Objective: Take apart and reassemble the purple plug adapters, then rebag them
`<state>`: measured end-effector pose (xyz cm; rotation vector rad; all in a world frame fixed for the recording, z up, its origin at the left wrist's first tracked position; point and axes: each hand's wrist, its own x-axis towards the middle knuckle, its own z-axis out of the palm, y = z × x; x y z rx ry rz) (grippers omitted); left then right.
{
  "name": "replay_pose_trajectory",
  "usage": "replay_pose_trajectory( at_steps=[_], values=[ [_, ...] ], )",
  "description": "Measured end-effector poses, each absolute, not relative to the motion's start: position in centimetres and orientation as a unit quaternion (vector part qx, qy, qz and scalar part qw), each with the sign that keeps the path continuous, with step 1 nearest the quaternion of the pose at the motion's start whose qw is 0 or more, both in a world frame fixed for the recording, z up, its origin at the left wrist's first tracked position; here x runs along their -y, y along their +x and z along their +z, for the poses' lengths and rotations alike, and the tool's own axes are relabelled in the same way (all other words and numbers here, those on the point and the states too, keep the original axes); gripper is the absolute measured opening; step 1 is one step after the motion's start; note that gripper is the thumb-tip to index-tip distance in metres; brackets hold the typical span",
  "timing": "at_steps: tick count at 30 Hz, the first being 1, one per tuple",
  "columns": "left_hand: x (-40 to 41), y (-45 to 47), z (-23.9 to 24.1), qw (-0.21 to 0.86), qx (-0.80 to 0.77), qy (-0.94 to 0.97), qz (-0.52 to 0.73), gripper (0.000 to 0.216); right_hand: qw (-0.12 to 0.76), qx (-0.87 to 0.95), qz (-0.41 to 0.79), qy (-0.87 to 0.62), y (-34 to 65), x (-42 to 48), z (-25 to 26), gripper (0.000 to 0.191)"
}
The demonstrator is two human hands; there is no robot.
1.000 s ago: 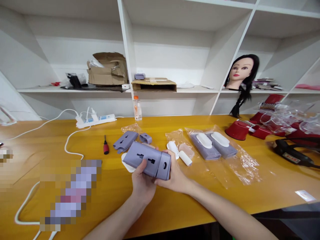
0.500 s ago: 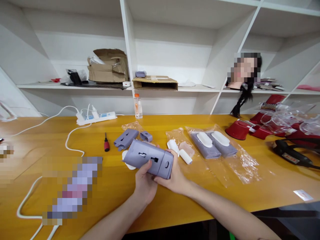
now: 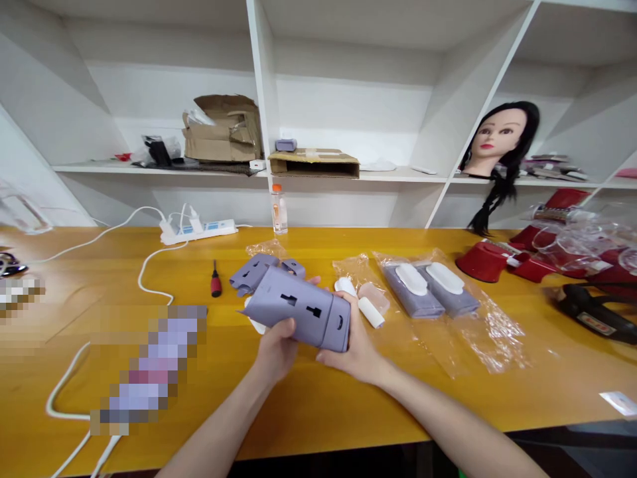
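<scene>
A purple plastic housing point(image 3: 293, 309) with dark cutouts is held tilted above the table between both hands. My left hand point(image 3: 277, 350) grips its lower left edge, the thumb on the front face. My right hand point(image 3: 359, 348) wraps round the right end, where a seam sets off a shorter section with a curved slot. Fingers behind the housing are mostly hidden. Behind it lie another purple housing piece point(image 3: 255, 272) and a smaller purple cap point(image 3: 293, 267). A white part point(image 3: 255, 318) shows partly under the left end.
Right of my hands lie white parts point(image 3: 371, 312) and two bagged purple pieces with white ovals point(image 3: 412, 279). A screwdriver point(image 3: 215, 282), power strip point(image 3: 199, 231), bottle point(image 3: 279, 211), red parts point(image 3: 482, 260) and black tool point(image 3: 592, 312) stand around. White cables cross the left side.
The housing has turned slightly in my hands. My left thumb has slid down and left off the cutout area, and fingertips now show above the back edge. The view has shifted a little.
</scene>
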<state>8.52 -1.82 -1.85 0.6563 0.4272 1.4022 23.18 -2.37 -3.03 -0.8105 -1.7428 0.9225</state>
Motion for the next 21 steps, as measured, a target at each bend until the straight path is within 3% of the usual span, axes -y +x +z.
replay_pose_trajectory(
  at_steps=[3, 9, 16, 21],
  values=[
    [2.1, 9.2, -2.2, 0.704, -0.167, 0.267, 0.636, 0.047, 0.496, 0.728, 0.364, -0.302, 23.0, 2.3, -3.4, 0.083],
    [2.8, 9.5, -2.4, 0.716, -0.064, 0.258, 0.645, 0.055, 0.502, 0.750, 0.310, -0.299, 22.3, 2.8, -4.6, 0.084],
    [3.4, 10.1, -2.2, 0.698, -0.087, 0.235, 0.671, 0.060, 0.533, 0.723, 0.288, -0.332, 21.4, 3.6, -6.0, 0.084],
    [3.3, 10.2, -2.6, 0.708, -0.099, 0.211, 0.666, 0.059, 0.535, 0.694, 0.339, -0.342, 20.9, 4.0, -4.9, 0.077]
  ],
)
